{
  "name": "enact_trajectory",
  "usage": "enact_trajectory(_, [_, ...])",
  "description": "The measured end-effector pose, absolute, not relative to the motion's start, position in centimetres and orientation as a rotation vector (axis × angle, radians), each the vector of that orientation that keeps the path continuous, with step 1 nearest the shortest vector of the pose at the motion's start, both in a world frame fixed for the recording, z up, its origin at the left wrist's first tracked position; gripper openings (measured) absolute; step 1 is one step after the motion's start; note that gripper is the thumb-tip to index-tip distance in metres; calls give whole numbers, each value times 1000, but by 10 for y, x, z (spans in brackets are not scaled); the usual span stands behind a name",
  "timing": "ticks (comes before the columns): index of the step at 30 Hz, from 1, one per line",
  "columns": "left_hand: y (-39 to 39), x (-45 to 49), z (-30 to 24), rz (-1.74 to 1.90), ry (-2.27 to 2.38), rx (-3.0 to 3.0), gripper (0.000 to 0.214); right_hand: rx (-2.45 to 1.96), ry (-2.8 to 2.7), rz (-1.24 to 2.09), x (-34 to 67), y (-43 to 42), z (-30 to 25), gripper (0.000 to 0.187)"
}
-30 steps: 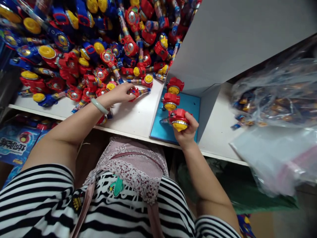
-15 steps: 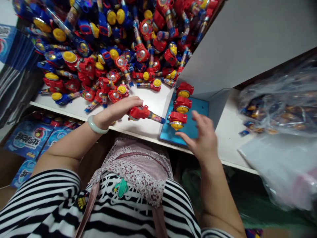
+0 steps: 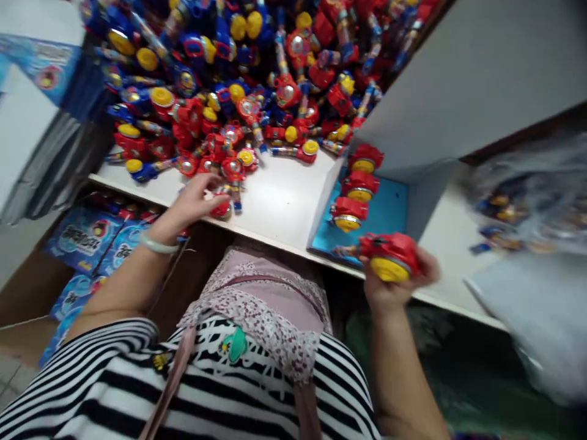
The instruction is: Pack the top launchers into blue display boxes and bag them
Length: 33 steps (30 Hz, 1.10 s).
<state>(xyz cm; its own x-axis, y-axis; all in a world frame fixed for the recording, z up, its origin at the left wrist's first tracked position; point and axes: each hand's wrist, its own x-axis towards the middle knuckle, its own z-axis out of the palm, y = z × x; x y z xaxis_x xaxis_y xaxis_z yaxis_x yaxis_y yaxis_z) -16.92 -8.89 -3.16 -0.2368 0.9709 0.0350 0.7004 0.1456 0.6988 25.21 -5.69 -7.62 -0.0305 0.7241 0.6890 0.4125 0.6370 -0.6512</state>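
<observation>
My right hand (image 3: 389,293) is closed round a red toy launcher (image 3: 394,247) with a yellow top on its underside and a tube pointing left. It holds the launcher over the front edge of a blue tray (image 3: 389,208). Three similar red launchers stand in a row on the tray's left side, the nearest one (image 3: 349,211) just beyond my hand. At the pile's front edge, my left hand (image 3: 195,198) has thumb and forefinger apart beside a red toy (image 3: 223,209) near the shelf edge. Some of its other fingers are hidden.
A large heap of red and blue toys (image 3: 220,116) fills the back of the white shelf (image 3: 279,208). A grey partition (image 3: 440,73) rises behind the tray. Plastic bags (image 3: 541,208) lie at right. Printed blue boxes (image 3: 87,238) sit below left.
The red launcher that was at my left hand is gone from there, and my right hand, empty before, now grips one. My left hand has drawn back left to the pile. The view has shifted.
</observation>
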Motion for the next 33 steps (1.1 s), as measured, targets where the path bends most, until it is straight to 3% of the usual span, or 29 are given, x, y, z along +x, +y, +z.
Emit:
enact_trajectory(4, [-99, -185, -74, 557, 2005, 1717, 71, -852, -1719, 251, 248, -54, -99, 69])
enact_trajectory(13, [-99, -160, -80, 561, 1935, 1814, 63, -684, -1819, 531, 249, -45, -92, 72])
enact_trajectory(22, [-81, -153, -77, 526, 1789, 1981, 65, -864, -2007, 377, 244, -46, -64, 64])
enact_trajectory(28, [-85, -148, -68, 751, 1909, 1973, 43, -817, -2075, 432, 243, -48, -103, 67])
enact_trajectory(33, [-77, -64, -71, 982, 1306, 1996, 33, -898, -2004, 394, 235, -45, -107, 64])
